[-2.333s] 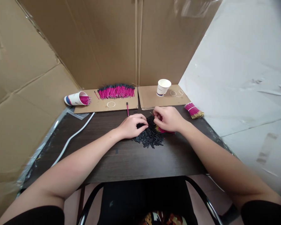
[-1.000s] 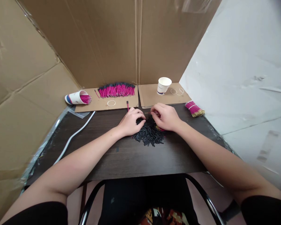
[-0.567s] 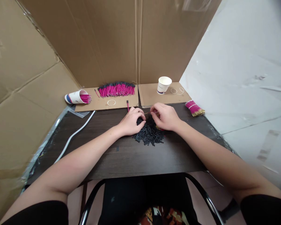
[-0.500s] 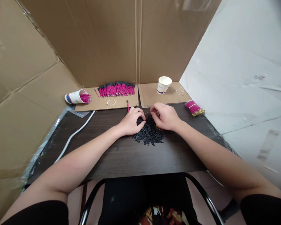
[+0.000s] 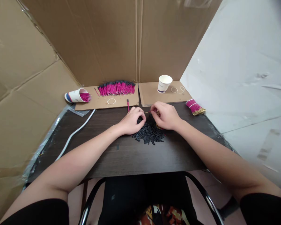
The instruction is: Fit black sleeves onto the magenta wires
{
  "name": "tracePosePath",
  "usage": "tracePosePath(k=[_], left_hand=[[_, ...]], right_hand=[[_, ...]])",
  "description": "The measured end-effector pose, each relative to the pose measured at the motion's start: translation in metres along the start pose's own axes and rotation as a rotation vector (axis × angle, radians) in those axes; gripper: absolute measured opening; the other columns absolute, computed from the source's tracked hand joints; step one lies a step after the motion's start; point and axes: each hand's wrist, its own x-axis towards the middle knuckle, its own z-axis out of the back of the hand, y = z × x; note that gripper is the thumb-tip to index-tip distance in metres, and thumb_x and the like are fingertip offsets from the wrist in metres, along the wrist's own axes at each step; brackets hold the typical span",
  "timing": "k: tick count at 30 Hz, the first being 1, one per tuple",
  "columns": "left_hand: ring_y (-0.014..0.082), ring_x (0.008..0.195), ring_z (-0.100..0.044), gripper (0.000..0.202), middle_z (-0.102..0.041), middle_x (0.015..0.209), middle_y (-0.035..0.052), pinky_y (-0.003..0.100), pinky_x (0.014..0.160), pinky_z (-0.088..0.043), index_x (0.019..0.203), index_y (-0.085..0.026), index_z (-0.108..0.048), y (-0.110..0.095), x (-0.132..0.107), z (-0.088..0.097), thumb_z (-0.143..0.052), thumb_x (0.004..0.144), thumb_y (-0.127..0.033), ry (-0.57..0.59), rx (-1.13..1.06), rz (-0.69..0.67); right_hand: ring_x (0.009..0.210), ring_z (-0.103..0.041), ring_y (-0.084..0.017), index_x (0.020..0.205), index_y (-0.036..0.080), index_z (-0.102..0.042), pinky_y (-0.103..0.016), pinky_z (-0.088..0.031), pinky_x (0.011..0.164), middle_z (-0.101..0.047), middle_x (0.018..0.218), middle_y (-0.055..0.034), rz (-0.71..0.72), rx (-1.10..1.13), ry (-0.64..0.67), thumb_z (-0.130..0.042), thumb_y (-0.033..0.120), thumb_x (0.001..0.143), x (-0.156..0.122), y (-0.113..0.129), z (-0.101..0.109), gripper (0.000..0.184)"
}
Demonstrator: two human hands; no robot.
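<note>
My left hand [image 5: 133,120] is curled over the left side of a pile of short black sleeves [image 5: 150,136], thumb and index fingertip together. What lies in that pinch is too small to make out. Black-tipped pink wires [image 5: 128,104] stick out just beyond its knuckles; whether the hand touches them is unclear. Opposite, my right hand [image 5: 165,115] is closed in a pinch at the pile's upper right, its fingertips partly hidden. Gold-ended pins [image 5: 158,126] show beneath and between its fingers. One thin gold pin [image 5: 146,112] lies between both hands.
Many pink wires with black ends [image 5: 117,88] lie in a row on a cardboard sheet [image 5: 89,106]. A tipped paper cup [image 5: 73,96] holds more wires. An upright paper cup [image 5: 164,84], rubber bands [image 5: 111,101], a banded wire bundle [image 5: 195,107] and a white cable [image 5: 76,132] surround the work area.
The left thumb and index fingertip have come closer together. Otherwise both hands stay almost where they were, and the view has shifted slightly.
</note>
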Motion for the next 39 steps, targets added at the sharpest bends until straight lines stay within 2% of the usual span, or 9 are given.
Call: tracePosePath(k=[5,9,12,21,27,39], left_hand=[[0.0266,0.107,-0.063,0.010,-0.074,0.108,0.0089,0.049,0.104,-0.055,0.096,-0.021,-0.068,0.000,0.002,0.000,-0.064,0.104,-0.025,-0.082,-0.063,0.003],[0.0199,0.084,-0.062,0.010,-0.075,0.094,0.0060,0.038,0.083,-0.055,0.101,-0.019,-0.070,0.001,0.004,-0.002,-0.063,0.104,-0.026,-0.190,-0.203,0.125],[0.0176,0.076,-0.064,0.011,-0.075,0.088,0.0051,0.034,0.074,-0.054,0.102,-0.018,-0.070,0.004,0.006,-0.006,-0.064,0.104,-0.027,-0.255,-0.346,0.175],[0.0177,0.078,-0.069,0.012,-0.076,0.090,0.0069,0.033,0.075,-0.057,0.104,-0.018,-0.071,0.007,0.007,-0.009,-0.066,0.105,-0.028,-0.284,-0.439,0.173],[0.0167,0.077,-0.066,0.012,-0.074,0.089,0.0063,0.031,0.072,-0.054,0.104,-0.017,-0.073,0.007,0.007,-0.010,-0.068,0.103,-0.028,-0.285,-0.466,0.187],[0.0147,0.070,-0.060,0.012,-0.074,0.086,0.0051,0.029,0.064,-0.046,0.104,-0.017,-0.076,0.007,0.005,-0.010,-0.073,0.100,-0.028,-0.320,-0.432,0.185]], right_hand=[[0.084,-0.062,-0.024,0.098,0.022,-0.063,-0.037,-0.041,0.075,-0.072,0.096,-0.0085,0.006,0.020,-0.008,-0.057,0.023,0.101,0.000,0.001,0.001,0.006],[0.081,-0.061,-0.023,0.097,0.022,-0.062,-0.036,-0.041,0.075,-0.071,0.092,-0.0072,0.001,0.049,-0.023,-0.057,0.023,0.099,0.000,0.004,0.003,0.005],[0.076,-0.058,-0.021,0.096,0.022,-0.061,-0.036,-0.042,0.074,-0.070,0.087,-0.0058,-0.009,0.073,-0.035,-0.057,0.024,0.098,0.000,0.006,0.004,0.005],[0.074,-0.057,-0.020,0.095,0.022,-0.061,-0.035,-0.042,0.073,-0.068,0.085,-0.0049,-0.003,0.075,-0.047,-0.057,0.023,0.098,0.000,0.005,0.003,0.005],[0.073,-0.056,-0.020,0.095,0.022,-0.061,-0.035,-0.041,0.071,-0.068,0.084,-0.0041,0.030,0.082,-0.089,-0.059,0.021,0.096,0.000,0.003,0.002,0.002],[0.071,-0.058,-0.019,0.097,0.022,-0.064,-0.034,-0.041,0.069,-0.067,0.082,-0.0023,0.052,0.098,-0.092,-0.061,0.021,0.099,-0.001,0.004,-0.004,0.003]])
